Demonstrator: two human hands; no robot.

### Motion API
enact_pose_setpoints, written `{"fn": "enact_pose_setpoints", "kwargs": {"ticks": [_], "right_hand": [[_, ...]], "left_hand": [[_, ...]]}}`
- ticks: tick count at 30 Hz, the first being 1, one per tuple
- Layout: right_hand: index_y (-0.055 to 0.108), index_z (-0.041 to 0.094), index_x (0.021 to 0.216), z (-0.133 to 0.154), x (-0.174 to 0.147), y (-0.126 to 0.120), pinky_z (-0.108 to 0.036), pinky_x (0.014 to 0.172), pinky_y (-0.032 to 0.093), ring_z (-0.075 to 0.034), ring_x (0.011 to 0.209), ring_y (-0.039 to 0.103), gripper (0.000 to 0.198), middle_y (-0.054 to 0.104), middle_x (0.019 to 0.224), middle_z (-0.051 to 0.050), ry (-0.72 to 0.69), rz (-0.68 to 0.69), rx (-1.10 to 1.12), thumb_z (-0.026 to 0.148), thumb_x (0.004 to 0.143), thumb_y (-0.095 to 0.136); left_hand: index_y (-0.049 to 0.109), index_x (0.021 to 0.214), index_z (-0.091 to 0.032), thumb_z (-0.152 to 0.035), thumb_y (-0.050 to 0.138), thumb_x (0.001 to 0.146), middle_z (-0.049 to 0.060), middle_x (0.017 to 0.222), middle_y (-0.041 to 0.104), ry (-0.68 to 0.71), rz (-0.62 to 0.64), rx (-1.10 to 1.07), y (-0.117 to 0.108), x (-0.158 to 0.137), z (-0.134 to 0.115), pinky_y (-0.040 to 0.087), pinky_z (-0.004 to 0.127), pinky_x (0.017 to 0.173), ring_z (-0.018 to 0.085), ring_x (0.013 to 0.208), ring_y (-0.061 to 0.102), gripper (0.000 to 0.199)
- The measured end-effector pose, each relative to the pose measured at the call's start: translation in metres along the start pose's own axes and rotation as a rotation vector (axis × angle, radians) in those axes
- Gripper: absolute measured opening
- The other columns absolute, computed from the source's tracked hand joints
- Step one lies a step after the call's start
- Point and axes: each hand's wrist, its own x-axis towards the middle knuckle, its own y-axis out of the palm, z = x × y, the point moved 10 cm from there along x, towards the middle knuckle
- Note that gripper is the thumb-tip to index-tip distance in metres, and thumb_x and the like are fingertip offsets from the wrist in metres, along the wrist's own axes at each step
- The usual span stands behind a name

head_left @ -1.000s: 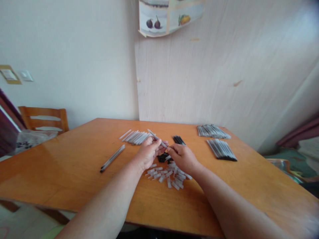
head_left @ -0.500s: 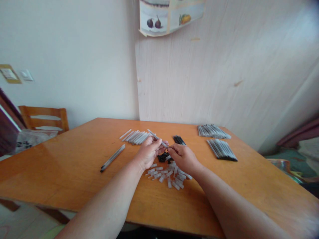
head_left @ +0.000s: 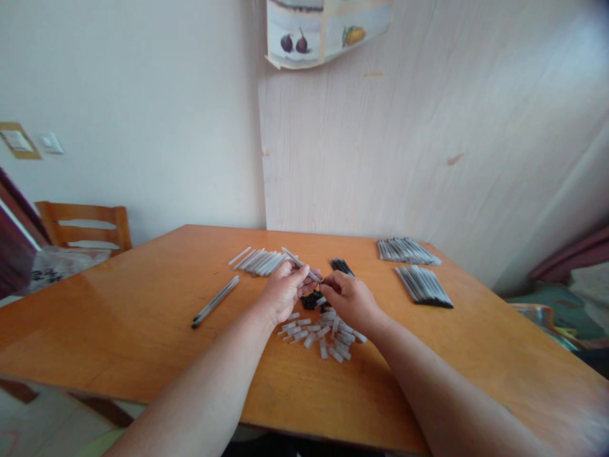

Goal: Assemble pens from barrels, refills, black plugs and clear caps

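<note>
My left hand [head_left: 283, 289] is closed around a translucent whitish pen barrel [head_left: 292, 256], which slants from upper left down toward my right hand. The fingertips of my right hand [head_left: 349, 295] are pinched at the barrel's near end. Something small and dark shows there, too small to name. Just below the hands lies a pile of small black pieces [head_left: 311, 300]. Nearer to me, whitish pen caps [head_left: 323, 333] are scattered on the table. Black-tipped refills [head_left: 341, 267] lie behind my right hand, partly hidden. A row of whitish barrels [head_left: 261, 261] lies beyond my left hand.
Pens with dark ends [head_left: 216, 301] lie on the wooden table [head_left: 143, 317] at left. At right are a pile of pens [head_left: 423, 287] and a bundle [head_left: 408, 251] that looks bagged. A wooden chair [head_left: 85, 212] stands at the far left.
The fingers of my right hand have shifted slightly at the barrel's end. My left hand and the barrel stay almost where they were.
</note>
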Motion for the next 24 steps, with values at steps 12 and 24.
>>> {"fn": "enact_pose_setpoints", "kwargs": {"ticks": [12, 24], "right_hand": [[0.063, 0.021, 0.08, 0.002, 0.0, 0.001, -0.023, 0.057, 0.034, -0.013, 0.063, 0.054, 0.021, 0.063, 0.069, 0.0, -0.001, 0.029, -0.005, 0.035, 0.088, 0.049], [0.067, 0.022, 0.083, 0.004, 0.0, 0.0, -0.024, 0.06, 0.036, -0.013, 0.066, 0.057, 0.026, 0.065, 0.072, -0.001, -0.006, 0.039, -0.006, 0.037, 0.09, 0.047]], "left_hand": [[0.052, 0.09, -0.017, -0.022, 0.068, 0.082, 0.006, 0.086, 0.071, -0.009, -0.021, -0.037, 0.0, -0.002, 0.0, 0.055, 0.032, 0.079, 0.016, 0.082, 0.07, 0.019], [0.051, 0.087, -0.017, -0.023, 0.069, 0.081, 0.006, 0.085, 0.071, -0.012, -0.029, -0.037, -0.003, 0.0, 0.002, 0.055, 0.031, 0.077, 0.017, 0.081, 0.07, 0.02]]}}
